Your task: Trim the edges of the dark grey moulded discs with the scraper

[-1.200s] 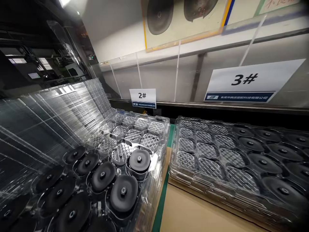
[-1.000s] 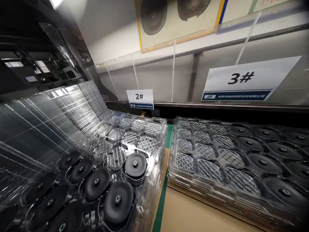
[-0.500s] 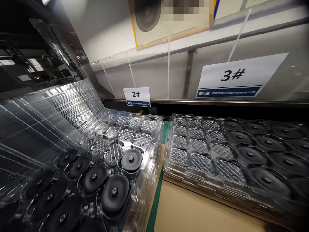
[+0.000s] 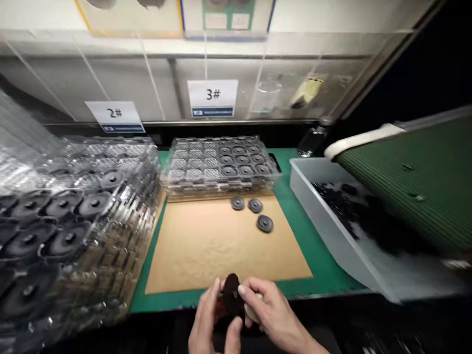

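Observation:
Low in front, my left hand [image 4: 206, 319] curves around a black rounded disc part [image 4: 232, 295] with a small hub in its middle. Its fingers lie along the disc's left side and its thumb is below. My right hand [image 4: 275, 314] is closed around a small pale object [image 4: 253, 309], whose kind is unclear; its thumb touches the disc's right side. On the brown board [image 4: 191, 246] beyond the hands lie three similar parts, a left one [image 4: 237, 203], a middle one [image 4: 255, 205] and a nearer one [image 4: 265, 223].
Clear plastic trays [image 4: 221, 184] stand behind the board, partly filled with black parts. A taller tray stack [image 4: 121, 241] stands left. A translucent bin [image 4: 320, 226] with black pieces sits right, below a green ribbed conveyor belt [image 4: 416, 182]. A small jar [image 4: 312, 141] stands at the back.
The view has swung right and back from the tray stacks. Both my hands, the held disc, the loose parts on the board and the bin have come into view.

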The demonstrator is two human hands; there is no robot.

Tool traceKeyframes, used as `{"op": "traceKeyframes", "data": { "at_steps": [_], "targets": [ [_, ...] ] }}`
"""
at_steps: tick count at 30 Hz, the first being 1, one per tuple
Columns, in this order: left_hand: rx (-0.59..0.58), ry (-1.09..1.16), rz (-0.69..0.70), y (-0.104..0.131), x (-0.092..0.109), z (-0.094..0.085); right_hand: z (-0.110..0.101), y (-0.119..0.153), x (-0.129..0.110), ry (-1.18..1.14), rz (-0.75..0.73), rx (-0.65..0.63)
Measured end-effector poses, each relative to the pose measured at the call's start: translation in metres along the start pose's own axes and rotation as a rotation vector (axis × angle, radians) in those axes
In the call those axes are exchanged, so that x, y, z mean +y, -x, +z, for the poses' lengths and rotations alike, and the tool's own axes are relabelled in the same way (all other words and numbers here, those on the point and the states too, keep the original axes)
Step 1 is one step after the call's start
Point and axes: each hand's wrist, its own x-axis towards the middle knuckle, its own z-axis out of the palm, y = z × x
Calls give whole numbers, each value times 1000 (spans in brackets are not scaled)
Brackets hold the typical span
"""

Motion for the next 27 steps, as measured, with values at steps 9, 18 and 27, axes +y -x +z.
{"op": "traceKeyframes", "data": {
  "at_steps": [9,18,27],
  "targets": [
    [-624,508,-529,35,43,-4,-48,95,23,-57,29,-106],
    [-328,659,-626,80,47,14,-57,99,48,-229,-34,-89],
    [-198,691,-567,82,48,21,-61,118,55,-49,-271,64]
  ]
}}
